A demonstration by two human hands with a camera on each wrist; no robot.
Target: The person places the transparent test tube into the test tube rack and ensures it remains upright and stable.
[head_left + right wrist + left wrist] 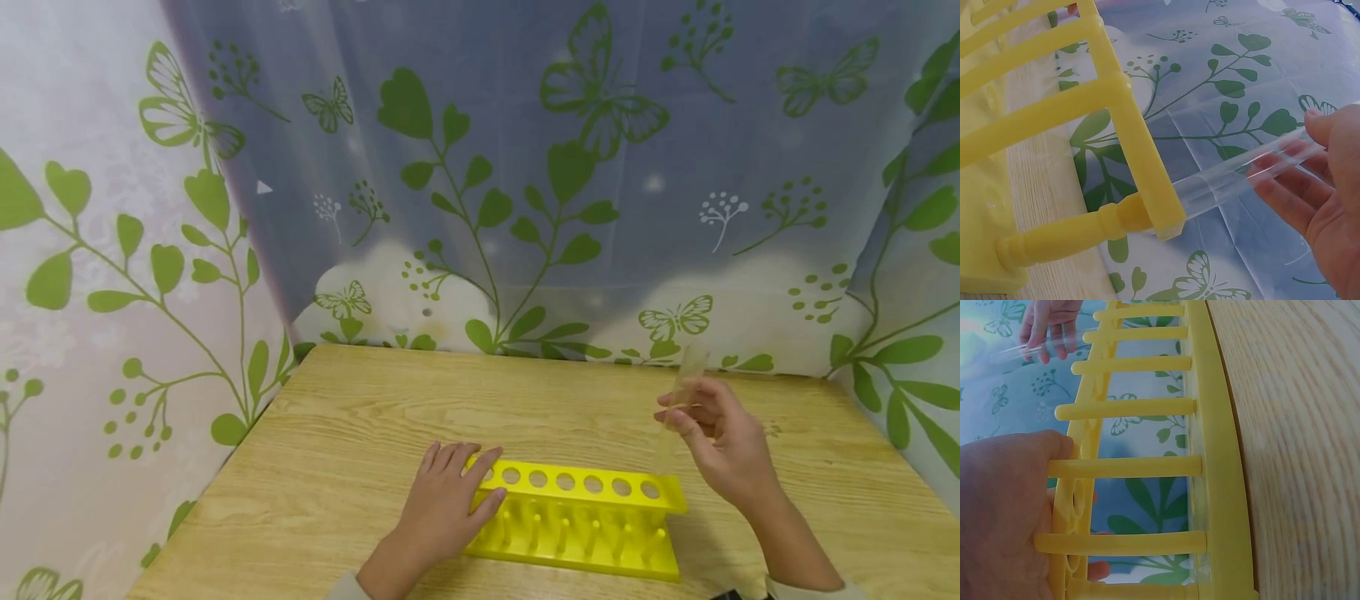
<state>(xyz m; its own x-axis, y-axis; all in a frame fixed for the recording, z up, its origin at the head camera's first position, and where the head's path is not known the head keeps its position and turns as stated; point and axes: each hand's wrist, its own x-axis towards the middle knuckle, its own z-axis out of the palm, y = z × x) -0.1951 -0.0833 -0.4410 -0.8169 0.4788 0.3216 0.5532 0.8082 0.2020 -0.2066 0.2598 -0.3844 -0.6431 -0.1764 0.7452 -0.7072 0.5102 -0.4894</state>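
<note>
A yellow test tube rack stands on the table, with a row of round holes along its top plate and upright pegs below. My left hand grips the left end of the top plate, thumb along the front edge and fingers over the back. Between thumb and fingers, my right hand pinches a clear test tube beyond the rack's right end, the tube tilted. In the right wrist view, the lower part of the test tube passes behind the end of the rack's top plate.
The wood-grain table reaches back to a curtain printed with leaves and butterflies. More printed cloth hangs along the left side. A small dark object shows at the bottom edge near the right sleeve.
</note>
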